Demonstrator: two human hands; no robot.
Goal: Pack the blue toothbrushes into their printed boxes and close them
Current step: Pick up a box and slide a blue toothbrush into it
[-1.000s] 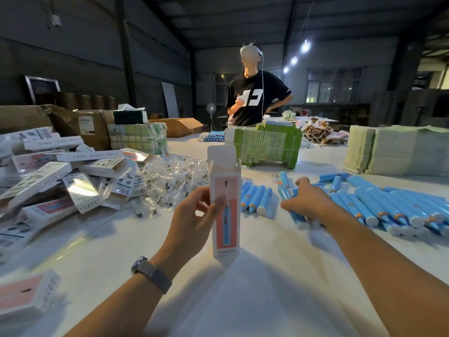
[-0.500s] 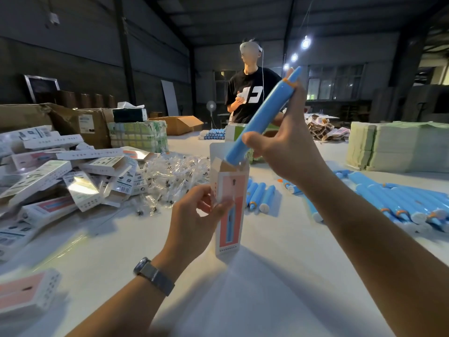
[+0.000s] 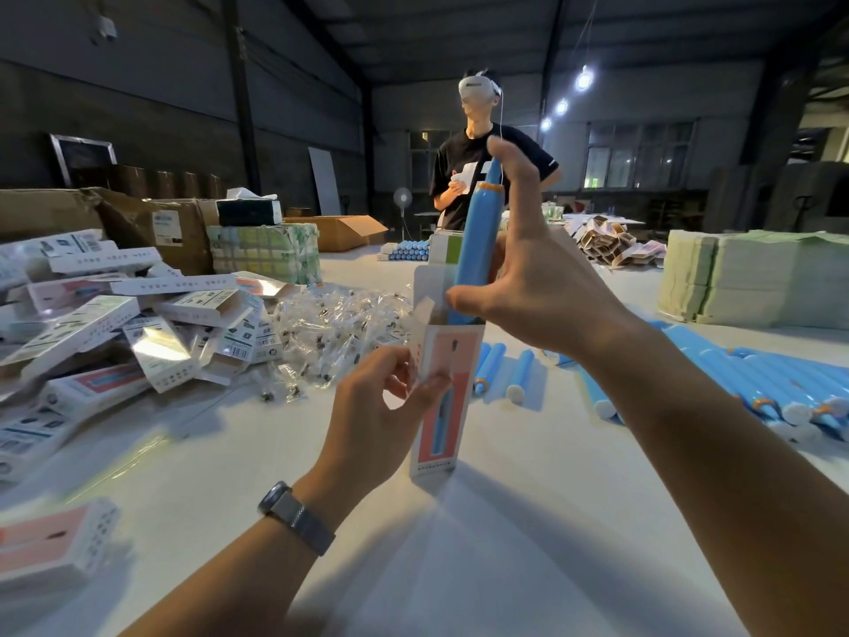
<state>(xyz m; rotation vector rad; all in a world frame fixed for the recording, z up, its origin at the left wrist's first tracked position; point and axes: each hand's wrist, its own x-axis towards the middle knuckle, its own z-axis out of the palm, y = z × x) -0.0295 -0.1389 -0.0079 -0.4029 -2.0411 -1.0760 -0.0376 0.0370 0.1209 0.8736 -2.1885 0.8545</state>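
Above the middle of the white table (image 3: 505, 521), a slim blue plastic toothbrush handle with an orange ring near its top (image 3: 475, 232) stands almost upright, its long axis near vertical and leaning a little to the right at the top. Its lower end sits just inside the open mouth of a tall white cardboard box printed with a pink panel and a blue toothbrush picture (image 3: 443, 393). The box also stands upright, bottom edge on or just over the table, top flaps raised.

The right hand (image 3: 537, 287) grasps the handle, thumb across its lower part and fingers curled round the upper part. The left hand (image 3: 376, 406), with a grey watch (image 3: 296, 517) on its wrist, pinches the box at its left edge.

Half a second ago the handle slanted steeply, its tip only at the box mouth; now it is swung nearly vertical and has dropped in a little. One second ago the right hand was down among the loose handles on the table.

More blue handles (image 3: 753, 383) lie in rows to the right and a few just behind the box. A heap of printed boxes (image 3: 138, 324) and small clear plastic bags (image 3: 331, 324) lies to the left. Beyond, a person in a black T-shirt (image 3: 478, 177) stands in a dim warehouse lit by bare ceiling bulbs (image 3: 583, 80), with brown cartons (image 3: 161, 227) and pale green stacked sheets (image 3: 753, 278) around.
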